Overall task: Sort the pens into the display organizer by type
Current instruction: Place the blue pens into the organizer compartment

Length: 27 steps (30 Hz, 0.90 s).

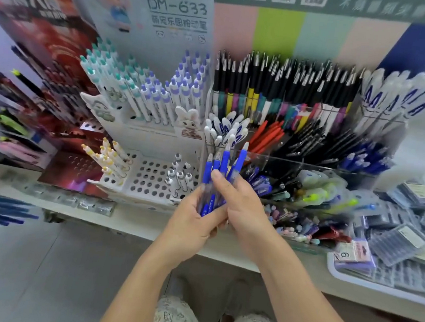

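Blue grips, clear barrels — a bundle of blue pens (220, 172) sits upright at centre frame, held over the front edge of the table (134, 218). Left hand (193, 223) wraps the lower barrels, fingers curled round the bunch; right hand (238, 201) comes in from the right w/ thumb pressed on the upper barrels, its other fingers behind the bundle, so can't tell exactly how they lie. Looks like the bunch is being squared up or one pen picked out.

Just behind the tips: the clear organizer (295, 165), w/ a compartment of blue pens (258, 182) right of the hands — prob. the matching type, though blur makes that a guess. White-capped pens (224, 131) stand directly above the bundle, red pens (267, 135) to their right.

To do it well: keep left grip firm, level the tips, check the match, then feed in tips aligned w/ the neighbours — don't snag the acrylic wall or knock the white ones.
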Each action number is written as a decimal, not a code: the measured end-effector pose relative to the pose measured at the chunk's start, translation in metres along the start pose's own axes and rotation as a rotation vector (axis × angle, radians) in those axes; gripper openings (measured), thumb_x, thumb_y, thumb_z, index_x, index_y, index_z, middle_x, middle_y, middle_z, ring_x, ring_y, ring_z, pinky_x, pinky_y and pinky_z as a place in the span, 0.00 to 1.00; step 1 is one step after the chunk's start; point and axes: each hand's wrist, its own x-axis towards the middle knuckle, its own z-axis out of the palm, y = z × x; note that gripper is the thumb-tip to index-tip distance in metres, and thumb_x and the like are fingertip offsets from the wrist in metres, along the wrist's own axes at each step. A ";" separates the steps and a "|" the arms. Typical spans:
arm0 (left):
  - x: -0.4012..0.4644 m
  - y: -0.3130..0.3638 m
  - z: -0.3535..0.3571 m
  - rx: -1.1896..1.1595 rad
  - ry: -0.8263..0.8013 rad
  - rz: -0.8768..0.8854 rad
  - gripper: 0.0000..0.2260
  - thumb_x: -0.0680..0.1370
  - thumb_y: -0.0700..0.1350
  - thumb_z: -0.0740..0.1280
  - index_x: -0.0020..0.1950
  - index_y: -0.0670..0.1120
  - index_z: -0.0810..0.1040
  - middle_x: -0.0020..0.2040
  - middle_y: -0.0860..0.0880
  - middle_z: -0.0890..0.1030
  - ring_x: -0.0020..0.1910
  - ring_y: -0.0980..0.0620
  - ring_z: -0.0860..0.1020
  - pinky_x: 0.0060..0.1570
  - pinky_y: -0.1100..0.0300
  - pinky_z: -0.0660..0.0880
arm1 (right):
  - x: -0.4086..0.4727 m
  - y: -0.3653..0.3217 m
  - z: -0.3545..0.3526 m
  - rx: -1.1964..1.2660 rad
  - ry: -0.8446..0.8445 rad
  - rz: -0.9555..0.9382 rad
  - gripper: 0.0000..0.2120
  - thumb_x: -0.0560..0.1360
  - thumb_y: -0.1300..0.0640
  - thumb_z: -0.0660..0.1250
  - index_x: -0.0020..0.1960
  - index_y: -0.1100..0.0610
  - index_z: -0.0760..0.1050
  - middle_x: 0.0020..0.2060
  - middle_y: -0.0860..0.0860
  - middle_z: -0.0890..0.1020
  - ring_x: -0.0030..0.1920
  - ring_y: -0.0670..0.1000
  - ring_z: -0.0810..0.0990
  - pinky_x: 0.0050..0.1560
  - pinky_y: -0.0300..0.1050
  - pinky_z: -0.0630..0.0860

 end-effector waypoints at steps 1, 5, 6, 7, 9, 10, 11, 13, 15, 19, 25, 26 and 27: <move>0.000 0.000 -0.004 -0.015 -0.004 -0.014 0.05 0.81 0.38 0.67 0.50 0.47 0.74 0.31 0.50 0.74 0.22 0.60 0.68 0.23 0.70 0.63 | 0.003 0.002 -0.002 0.019 0.014 -0.012 0.09 0.82 0.51 0.65 0.54 0.55 0.79 0.39 0.53 0.83 0.35 0.52 0.80 0.31 0.42 0.74; 0.006 -0.005 -0.021 -0.012 0.005 -0.041 0.04 0.82 0.41 0.66 0.47 0.45 0.73 0.32 0.46 0.74 0.21 0.59 0.66 0.22 0.70 0.61 | 0.011 -0.002 -0.007 -0.045 0.125 -0.147 0.08 0.82 0.57 0.65 0.52 0.60 0.80 0.37 0.58 0.84 0.32 0.50 0.78 0.28 0.37 0.74; 0.007 -0.005 -0.024 -0.010 0.004 -0.041 0.06 0.82 0.42 0.65 0.46 0.45 0.73 0.33 0.45 0.74 0.21 0.58 0.65 0.22 0.69 0.61 | 0.012 -0.003 -0.007 -0.049 0.166 -0.138 0.08 0.82 0.57 0.65 0.51 0.61 0.80 0.34 0.56 0.82 0.30 0.50 0.76 0.25 0.34 0.70; 0.009 -0.005 -0.027 -0.009 0.010 -0.035 0.06 0.83 0.43 0.65 0.46 0.44 0.74 0.33 0.45 0.74 0.21 0.58 0.64 0.22 0.68 0.60 | 0.013 -0.005 -0.006 -0.020 0.206 -0.136 0.08 0.82 0.57 0.65 0.51 0.61 0.80 0.32 0.56 0.79 0.28 0.51 0.74 0.22 0.33 0.67; 0.012 -0.005 -0.033 -0.014 0.053 -0.014 0.07 0.83 0.44 0.65 0.45 0.44 0.74 0.33 0.44 0.74 0.21 0.57 0.64 0.22 0.68 0.61 | 0.014 -0.009 -0.009 0.047 0.314 -0.204 0.08 0.82 0.57 0.64 0.50 0.59 0.81 0.29 0.53 0.75 0.26 0.51 0.72 0.24 0.36 0.70; 0.014 -0.005 -0.037 -0.022 0.085 -0.001 0.08 0.83 0.44 0.65 0.45 0.44 0.74 0.32 0.44 0.75 0.22 0.56 0.64 0.22 0.68 0.61 | 0.014 -0.012 -0.012 0.028 0.379 -0.272 0.08 0.83 0.58 0.64 0.50 0.58 0.81 0.29 0.51 0.75 0.27 0.51 0.74 0.29 0.38 0.74; 0.016 -0.005 -0.040 -0.038 0.115 0.008 0.08 0.83 0.44 0.65 0.45 0.44 0.74 0.32 0.45 0.75 0.22 0.56 0.64 0.22 0.67 0.61 | 0.015 -0.012 -0.015 -0.044 0.434 -0.344 0.08 0.83 0.59 0.64 0.50 0.56 0.81 0.30 0.51 0.77 0.28 0.51 0.78 0.34 0.39 0.78; 0.020 -0.005 -0.047 -0.070 0.148 0.009 0.07 0.82 0.45 0.66 0.45 0.45 0.76 0.31 0.44 0.76 0.22 0.54 0.63 0.22 0.66 0.60 | 0.018 -0.009 -0.019 -0.306 0.476 -0.447 0.06 0.81 0.61 0.66 0.50 0.53 0.81 0.38 0.51 0.82 0.34 0.49 0.83 0.39 0.39 0.80; 0.022 -0.004 -0.052 -0.060 0.144 -0.006 0.06 0.82 0.46 0.66 0.48 0.45 0.78 0.32 0.44 0.78 0.22 0.52 0.64 0.22 0.64 0.61 | 0.026 0.002 -0.018 -0.601 0.459 -0.471 0.06 0.78 0.62 0.70 0.50 0.51 0.80 0.43 0.50 0.83 0.38 0.46 0.83 0.40 0.39 0.79; 0.025 -0.002 -0.056 -0.027 0.129 -0.020 0.07 0.82 0.48 0.66 0.54 0.45 0.79 0.33 0.46 0.81 0.21 0.53 0.68 0.23 0.65 0.65 | 0.049 0.028 -0.013 -0.829 0.505 -0.331 0.07 0.75 0.63 0.74 0.49 0.55 0.79 0.35 0.46 0.81 0.37 0.48 0.81 0.42 0.46 0.79; 0.027 -0.005 -0.061 -0.013 0.119 0.005 0.07 0.82 0.47 0.66 0.55 0.47 0.80 0.33 0.47 0.81 0.22 0.53 0.68 0.24 0.65 0.65 | 0.064 0.038 -0.013 -0.879 0.571 -0.250 0.05 0.76 0.63 0.72 0.51 0.57 0.81 0.38 0.51 0.83 0.35 0.52 0.81 0.42 0.50 0.79; 0.026 -0.005 -0.061 -0.011 0.117 0.011 0.06 0.82 0.47 0.66 0.55 0.47 0.80 0.33 0.47 0.82 0.22 0.53 0.69 0.24 0.65 0.65 | 0.062 0.039 -0.012 -0.843 0.597 -0.272 0.06 0.76 0.63 0.71 0.53 0.56 0.81 0.39 0.51 0.84 0.35 0.52 0.82 0.42 0.52 0.80; 0.026 -0.006 -0.061 -0.005 0.113 0.021 0.06 0.82 0.47 0.66 0.55 0.47 0.81 0.33 0.47 0.82 0.22 0.53 0.69 0.24 0.66 0.66 | 0.059 0.040 -0.012 -0.811 0.619 -0.311 0.08 0.76 0.63 0.71 0.54 0.55 0.81 0.42 0.50 0.84 0.35 0.51 0.82 0.42 0.53 0.81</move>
